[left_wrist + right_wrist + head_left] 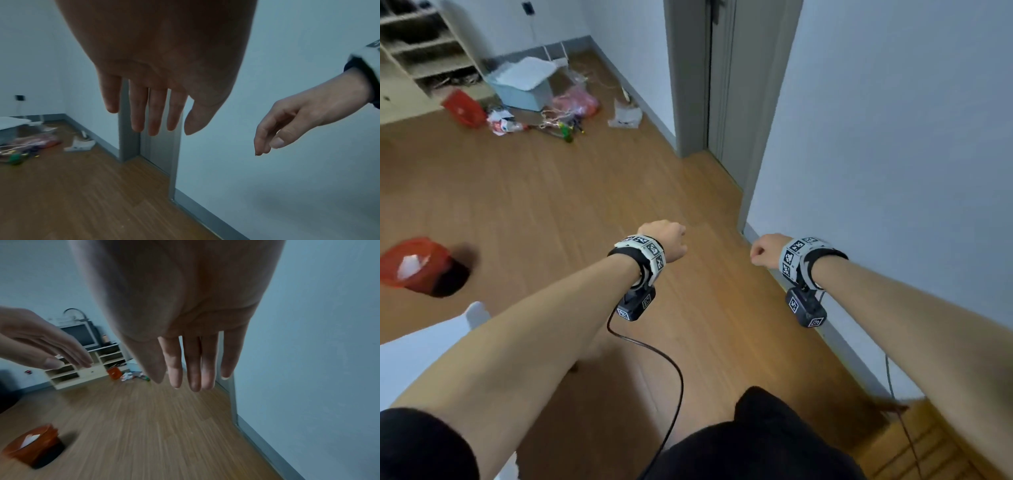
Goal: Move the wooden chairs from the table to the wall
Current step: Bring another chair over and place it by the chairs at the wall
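Note:
No whole wooden chair shows in any view. A slatted wooden surface (928, 442) peeks in at the bottom right beside the wall (893, 154); what it belongs to is cut off. My left hand (666, 240) and right hand (767, 250) reach forward side by side above the wooden floor, the right one close to the wall. In the left wrist view the left hand (148, 116) has straight, slightly spread fingers and holds nothing. The right hand (185, 369) hangs the same way, empty. Each hand also shows in the other's view: the right hand (287, 126), the left hand (51, 350).
A red bin (417, 265) stands on the floor at the left. A white surface (414, 359) sits under my left arm. A grey door (722, 85) is ahead in the wall. At the far end stand a shelf unit (421, 51), a blue box (524, 85) and scattered clutter.

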`<state>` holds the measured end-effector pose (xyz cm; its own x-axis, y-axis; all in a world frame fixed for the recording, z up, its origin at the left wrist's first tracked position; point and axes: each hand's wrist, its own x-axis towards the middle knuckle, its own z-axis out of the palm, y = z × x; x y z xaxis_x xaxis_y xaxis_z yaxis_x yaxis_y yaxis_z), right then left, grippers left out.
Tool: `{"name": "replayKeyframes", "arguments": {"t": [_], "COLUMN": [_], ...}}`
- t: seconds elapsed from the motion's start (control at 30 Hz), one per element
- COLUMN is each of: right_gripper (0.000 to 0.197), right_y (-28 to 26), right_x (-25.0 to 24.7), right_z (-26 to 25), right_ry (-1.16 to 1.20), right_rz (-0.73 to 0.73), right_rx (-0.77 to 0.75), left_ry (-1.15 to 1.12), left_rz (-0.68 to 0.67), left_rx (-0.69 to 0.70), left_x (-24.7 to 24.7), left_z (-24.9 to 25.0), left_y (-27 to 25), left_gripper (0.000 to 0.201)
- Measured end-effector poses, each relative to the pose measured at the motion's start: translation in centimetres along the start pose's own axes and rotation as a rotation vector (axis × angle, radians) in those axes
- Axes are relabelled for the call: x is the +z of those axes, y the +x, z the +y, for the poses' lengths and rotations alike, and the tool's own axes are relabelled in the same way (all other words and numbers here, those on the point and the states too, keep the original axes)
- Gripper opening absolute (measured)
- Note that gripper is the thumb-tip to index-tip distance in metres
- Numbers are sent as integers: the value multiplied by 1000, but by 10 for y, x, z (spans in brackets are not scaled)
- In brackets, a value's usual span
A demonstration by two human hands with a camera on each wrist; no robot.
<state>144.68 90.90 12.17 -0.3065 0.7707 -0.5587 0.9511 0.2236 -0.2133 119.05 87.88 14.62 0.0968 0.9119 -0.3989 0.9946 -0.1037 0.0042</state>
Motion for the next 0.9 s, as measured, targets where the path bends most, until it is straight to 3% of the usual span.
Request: {"name": "replayKeyframes", "arguments": {"t": [0.27, 0.5, 0.73, 0.9], "right_gripper": [39, 39, 37, 39], "right_y": [181, 314, 384, 420], "right_x": [-70, -102, -85, -64], "right_z": [-143, -301, -495, -655], "right_ry": [-361, -659, -851, -895], "right_rz": [-50, -151, -166, -118], "right_rx": [-242, -538, -822, -958], "left_ry": [-150, -378, -502, -567], "left_rz": [-23, -51, -15, 2], "left_rx": [-336, -663, -958, -1072], "left_x": [-8, -16, 13, 40], "left_z": [-165, -309, -438, -560], "left_y": [44, 53, 7, -32], "left_gripper": [45, 47, 51, 48]}}
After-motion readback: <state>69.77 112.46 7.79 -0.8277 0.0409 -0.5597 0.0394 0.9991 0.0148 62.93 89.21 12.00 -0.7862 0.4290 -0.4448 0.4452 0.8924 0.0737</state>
